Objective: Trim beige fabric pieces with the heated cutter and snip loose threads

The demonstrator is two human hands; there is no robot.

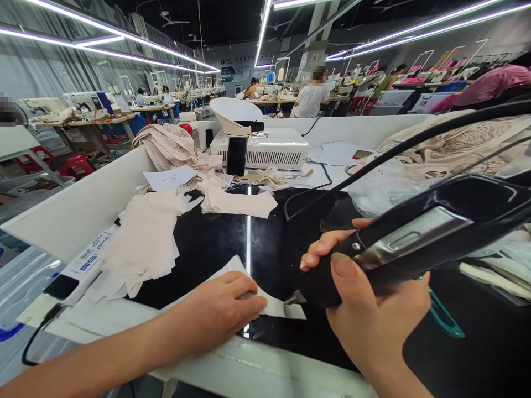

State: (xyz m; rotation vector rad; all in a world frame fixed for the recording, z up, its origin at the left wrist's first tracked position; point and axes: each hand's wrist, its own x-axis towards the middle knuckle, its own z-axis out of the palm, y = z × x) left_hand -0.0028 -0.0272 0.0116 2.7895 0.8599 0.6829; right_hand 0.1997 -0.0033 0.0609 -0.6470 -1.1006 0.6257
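My right hand (365,309) is wrapped round a black corded hand tool (415,226) with a silver lever along its side. The small metal tip (295,298) of the tool touches or nearly touches the right end of a pale fabric piece (277,307). My left hand (232,301) holds this piece against the glossy black tabletop (194,237), its fingers bent and close together. Its fingertips lie a little left of the tip, and the palm hides part of the fabric. What lies under my left fingers is hidden.
Stacks of cream fabric pieces lie at left (141,237) and at the back (236,202). A white vented box (274,146) and a phone (237,155) stand behind. Right of my right hand lie teal snips (446,315). The black cable (398,143) arches across the right side.
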